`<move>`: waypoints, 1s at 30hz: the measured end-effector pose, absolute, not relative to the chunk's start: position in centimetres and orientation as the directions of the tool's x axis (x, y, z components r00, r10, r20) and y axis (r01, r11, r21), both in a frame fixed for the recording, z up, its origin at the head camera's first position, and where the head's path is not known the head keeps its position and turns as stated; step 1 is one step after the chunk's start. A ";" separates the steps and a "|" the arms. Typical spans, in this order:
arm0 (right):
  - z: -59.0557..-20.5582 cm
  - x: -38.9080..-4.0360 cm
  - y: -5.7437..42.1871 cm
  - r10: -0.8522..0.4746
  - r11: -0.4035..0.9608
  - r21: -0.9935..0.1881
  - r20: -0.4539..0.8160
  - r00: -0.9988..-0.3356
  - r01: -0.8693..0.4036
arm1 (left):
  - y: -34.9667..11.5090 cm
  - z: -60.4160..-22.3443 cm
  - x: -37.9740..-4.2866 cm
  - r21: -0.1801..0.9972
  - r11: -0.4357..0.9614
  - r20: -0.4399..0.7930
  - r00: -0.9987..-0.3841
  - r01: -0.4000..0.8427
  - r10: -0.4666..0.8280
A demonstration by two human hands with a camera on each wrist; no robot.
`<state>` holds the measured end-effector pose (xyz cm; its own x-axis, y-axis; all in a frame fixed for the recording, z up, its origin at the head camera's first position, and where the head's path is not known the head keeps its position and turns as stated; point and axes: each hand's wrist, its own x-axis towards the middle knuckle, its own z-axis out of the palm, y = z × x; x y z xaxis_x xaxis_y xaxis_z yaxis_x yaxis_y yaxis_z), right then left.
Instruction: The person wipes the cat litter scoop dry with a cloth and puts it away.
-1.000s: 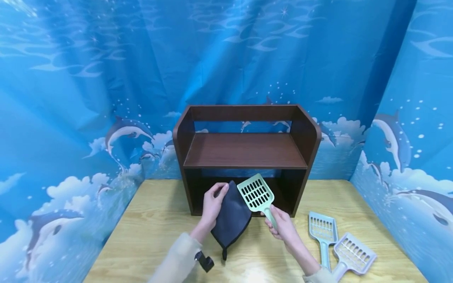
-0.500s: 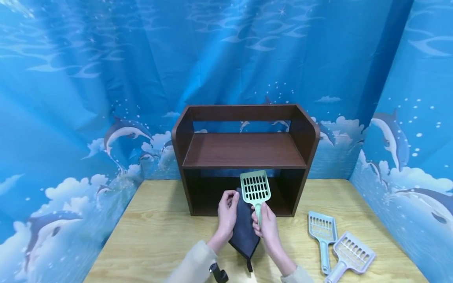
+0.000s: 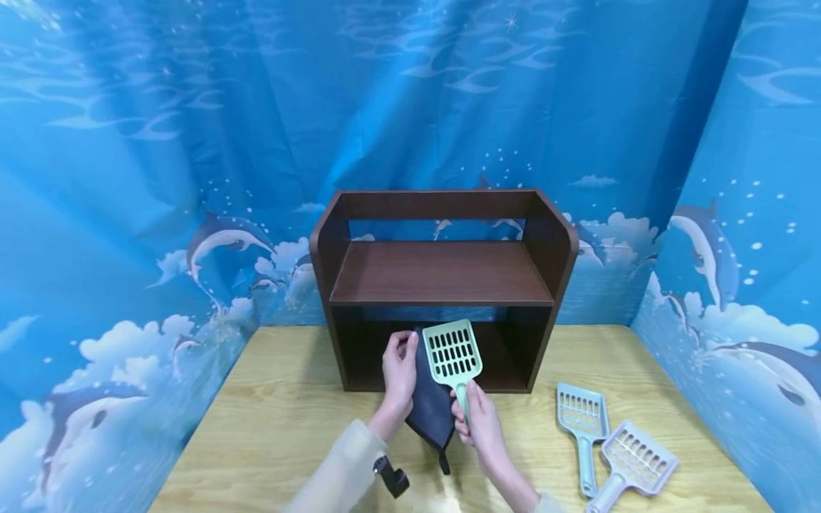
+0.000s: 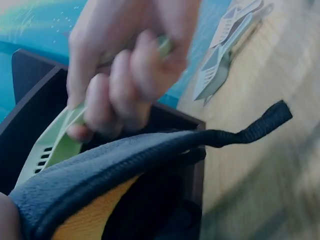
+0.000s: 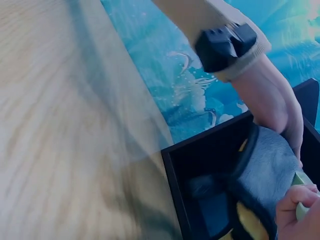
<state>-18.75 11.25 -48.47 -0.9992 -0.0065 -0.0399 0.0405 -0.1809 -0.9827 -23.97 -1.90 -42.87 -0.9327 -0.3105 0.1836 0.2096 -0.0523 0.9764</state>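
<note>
My left hand [image 3: 400, 367] pinches the top corner of a dark blue-grey cloth [image 3: 431, 410], which hangs in folds with a black loop at its lower corner. In the left wrist view the cloth [image 4: 110, 160] is plush with dark edging, and its underside shows orange and black. By its handle, my right hand [image 3: 479, 424] grips a pale green cat litter scoop [image 3: 452, 353]. The slotted head overlaps the cloth's right side in the head view. In the right wrist view the scoop [image 5: 302, 180] is mostly cut off, right beside the cloth [image 5: 267, 170].
Behind the hands stands a dark brown two-tier shelf [image 3: 442, 274] on the wooden table [image 3: 282, 413]. At the right lie a light blue litter scoop [image 3: 584, 420] and a pale lilac one [image 3: 635, 459], their handles close together. A blue sea-print curtain [image 3: 410, 107] hangs around the table.
The scoop has moved left from beside the cloth to in front of it, its handle now more upright. The cloth swung right with my left hand, then partly back left, and looks narrower.
</note>
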 end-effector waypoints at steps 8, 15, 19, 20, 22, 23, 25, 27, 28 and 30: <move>-48.6 -18.1 11.5 -0.015 -0.109 -0.992 -0.063 -0.998 0.064 | -2.5 -42.7 -25.1 0.962 0.003 0.259 -0.911 0.273 -0.322; -48.1 -19.2 11.4 0.015 -0.170 -0.985 -0.023 -1.000 0.020 | -1.2 -45.1 -24.8 0.976 -0.051 0.185 -0.932 0.210 -0.311; -48.0 -19.5 11.2 0.021 -0.185 -0.983 -0.017 -1.000 0.012 | -1.0 -46.9 -25.3 0.976 -0.076 0.169 -0.934 0.202 -0.315; -48.0 -19.4 11.2 0.020 -0.175 -0.985 -0.019 -1.000 0.015 | -1.1 -47.1 -25.5 0.977 -0.072 0.171 -0.933 0.203 -0.315; -48.1 -19.3 11.3 0.017 -0.139 -0.990 -0.025 -1.000 0.022 | -1.5 -47.2 -25.8 0.976 -0.074 0.173 -0.935 0.205 -0.309; -48.2 -19.2 11.4 0.011 -0.126 -0.992 -0.031 -0.999 0.030 | -1.8 -47.1 -26.1 0.975 -0.075 0.176 -0.937 0.207 -0.302; -48.3 -19.0 11.7 -0.014 -0.088 -0.995 -0.035 -0.999 0.036 | -2.7 -47.0 -26.6 0.974 -0.070 0.189 -0.943 0.215 -0.274; -48.5 -18.8 12.3 -0.053 -0.048 -0.998 -0.044 -0.998 0.047 | -3.6 -46.8 -27.1 0.974 -0.055 0.201 -0.954 0.218 -0.221; -48.5 -18.8 12.6 -0.076 -0.036 -0.998 -0.051 -0.996 0.054 | -4.1 -46.7 -27.3 0.975 -0.037 0.209 -0.960 0.220 -0.186; -48.5 -18.7 13.4 -0.124 -0.001 -0.998 -0.065 -0.990 0.065 | -5.0 -46.5 -27.8 0.976 -0.001 0.218 -0.971 0.219 -0.096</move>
<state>-18.68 13.41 -48.50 -0.9901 -0.1243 -0.0647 0.0653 -0.0010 -0.9979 -27.78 -5.04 -46.53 -0.9713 -0.0964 0.2175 0.2186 -0.0006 0.9758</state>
